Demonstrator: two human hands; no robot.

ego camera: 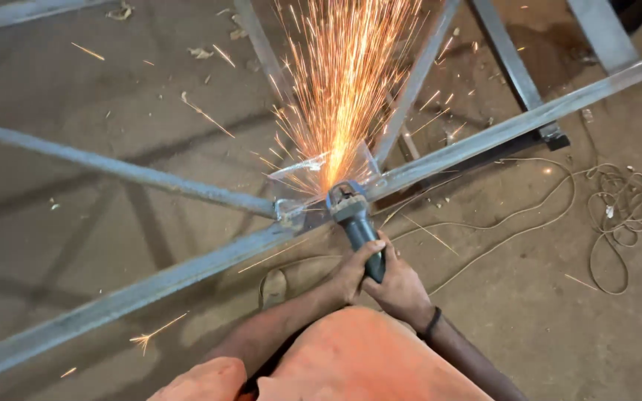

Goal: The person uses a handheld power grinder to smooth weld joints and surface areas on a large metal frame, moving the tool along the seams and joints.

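A long grey steel bar crosses the whole frame on a slant, from the lower left edge up to the upper right corner, and a second bar comes in from the left edge to meet it at a joint just left of the frame's centre; thinner frame members run up from there toward the top. The angle grinder lies with its long axis pointing up and slightly left, away from the person, its head on the joint and its body running back down to the hands at lower centre. A fan of orange sparks sprays from the head straight toward the top of the frame. Both hands are wrapped around the grinder's body: the left hand grips from the left side, and the right hand, with a dark band at the wrist, clasps it from the right and slightly lower, so the left sits a little nearer the head. A loose cable coils on the dusty floor at right.
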